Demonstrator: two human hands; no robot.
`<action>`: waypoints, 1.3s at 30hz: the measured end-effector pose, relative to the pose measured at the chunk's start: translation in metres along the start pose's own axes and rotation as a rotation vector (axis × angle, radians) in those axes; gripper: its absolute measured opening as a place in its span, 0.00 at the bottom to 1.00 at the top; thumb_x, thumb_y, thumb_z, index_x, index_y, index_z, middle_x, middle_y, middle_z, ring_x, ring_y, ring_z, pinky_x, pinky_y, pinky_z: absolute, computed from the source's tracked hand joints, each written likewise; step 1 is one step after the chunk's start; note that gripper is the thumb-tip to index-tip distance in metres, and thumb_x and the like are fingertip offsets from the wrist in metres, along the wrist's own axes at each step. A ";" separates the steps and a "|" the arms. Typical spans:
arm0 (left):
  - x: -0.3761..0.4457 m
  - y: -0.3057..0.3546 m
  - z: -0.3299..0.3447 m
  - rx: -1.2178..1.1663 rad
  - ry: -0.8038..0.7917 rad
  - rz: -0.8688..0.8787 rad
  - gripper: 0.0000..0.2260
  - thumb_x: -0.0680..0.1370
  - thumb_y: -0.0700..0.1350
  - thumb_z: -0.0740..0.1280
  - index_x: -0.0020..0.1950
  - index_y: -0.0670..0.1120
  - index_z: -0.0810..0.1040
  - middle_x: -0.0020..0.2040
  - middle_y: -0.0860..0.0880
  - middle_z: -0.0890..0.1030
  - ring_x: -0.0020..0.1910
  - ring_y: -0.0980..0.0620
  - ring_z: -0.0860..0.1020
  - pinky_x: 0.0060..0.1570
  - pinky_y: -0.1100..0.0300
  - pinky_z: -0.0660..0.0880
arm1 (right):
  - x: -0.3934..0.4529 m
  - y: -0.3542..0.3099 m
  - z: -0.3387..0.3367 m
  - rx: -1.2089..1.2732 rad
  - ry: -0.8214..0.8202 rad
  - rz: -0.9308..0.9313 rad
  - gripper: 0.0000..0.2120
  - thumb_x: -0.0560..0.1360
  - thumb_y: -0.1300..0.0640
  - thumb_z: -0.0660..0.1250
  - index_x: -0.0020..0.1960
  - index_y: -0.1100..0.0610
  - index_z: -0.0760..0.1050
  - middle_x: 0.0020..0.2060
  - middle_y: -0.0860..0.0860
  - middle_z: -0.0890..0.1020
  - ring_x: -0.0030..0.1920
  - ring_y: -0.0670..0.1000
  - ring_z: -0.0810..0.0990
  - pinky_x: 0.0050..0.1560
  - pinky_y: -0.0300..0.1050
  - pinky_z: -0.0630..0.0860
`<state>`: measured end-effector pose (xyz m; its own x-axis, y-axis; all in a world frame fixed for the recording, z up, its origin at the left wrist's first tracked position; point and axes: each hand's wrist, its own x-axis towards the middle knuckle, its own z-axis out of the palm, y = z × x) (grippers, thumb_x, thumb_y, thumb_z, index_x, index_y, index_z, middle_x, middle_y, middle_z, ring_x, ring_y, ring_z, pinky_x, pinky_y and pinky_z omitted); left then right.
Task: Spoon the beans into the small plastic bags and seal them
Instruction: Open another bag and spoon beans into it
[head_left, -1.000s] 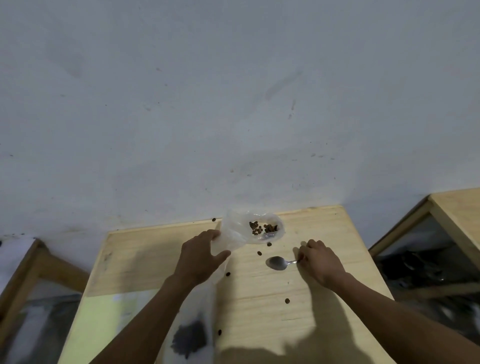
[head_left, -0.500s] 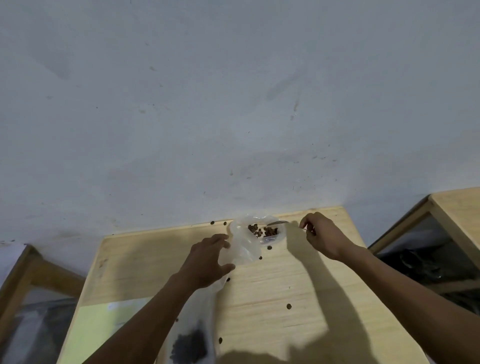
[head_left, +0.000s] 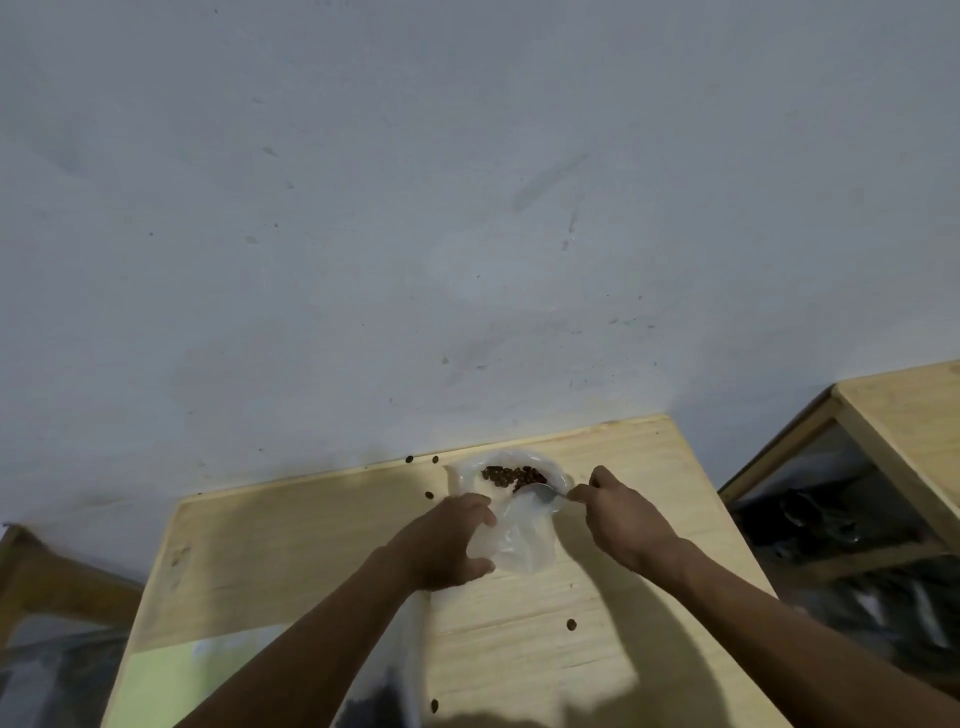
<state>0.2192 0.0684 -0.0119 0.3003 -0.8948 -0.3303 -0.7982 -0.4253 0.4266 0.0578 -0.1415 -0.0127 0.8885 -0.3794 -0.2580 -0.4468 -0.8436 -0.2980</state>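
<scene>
A clear plastic container (head_left: 470, 475) with brown beans (head_left: 511, 475) stands near the far edge of the wooden table (head_left: 519, 649). My right hand (head_left: 623, 519) pinches a metal spoon (head_left: 545, 491), whose bowl reaches into the beans. My left hand (head_left: 449, 543) grips a small clear plastic bag (head_left: 522, 545) just in front of the container, its mouth turned toward the spoon. Whether beans lie in the spoon I cannot tell.
Loose beans (head_left: 571, 624) are scattered on the table, some at its far edge by the white wall (head_left: 467, 208). Another plastic bag with dark contents (head_left: 384, 691) lies at the near edge under my left forearm. Wooden frames (head_left: 883, 415) stand to the right and left.
My right hand carried the spoon from the table surface up to the container and put its bowl among the beans. My left hand brought the small bag closer in front of the container.
</scene>
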 end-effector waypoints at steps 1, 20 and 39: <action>0.000 0.000 0.001 0.037 0.016 0.026 0.26 0.74 0.56 0.70 0.69 0.49 0.70 0.75 0.50 0.66 0.74 0.51 0.63 0.72 0.54 0.64 | 0.001 -0.001 -0.001 0.089 0.005 0.010 0.24 0.76 0.66 0.56 0.68 0.52 0.73 0.49 0.52 0.71 0.41 0.56 0.74 0.45 0.47 0.72; 0.003 0.019 0.001 0.219 -0.008 0.094 0.29 0.75 0.57 0.68 0.74 0.48 0.67 0.79 0.49 0.59 0.76 0.47 0.61 0.76 0.52 0.53 | -0.007 -0.016 0.035 0.893 0.691 0.292 0.09 0.81 0.59 0.63 0.54 0.50 0.81 0.49 0.45 0.83 0.51 0.44 0.81 0.51 0.37 0.76; -0.002 0.003 0.008 0.003 0.084 -0.017 0.28 0.75 0.58 0.68 0.72 0.52 0.68 0.79 0.55 0.57 0.79 0.52 0.53 0.76 0.51 0.55 | 0.005 -0.017 0.009 1.422 0.506 0.630 0.11 0.79 0.65 0.58 0.48 0.62 0.79 0.38 0.56 0.80 0.38 0.53 0.77 0.47 0.48 0.76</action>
<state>0.2123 0.0700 -0.0173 0.3568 -0.8957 -0.2654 -0.7942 -0.4404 0.4187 0.0688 -0.1252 -0.0166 0.3530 -0.8285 -0.4347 -0.2078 0.3836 -0.8998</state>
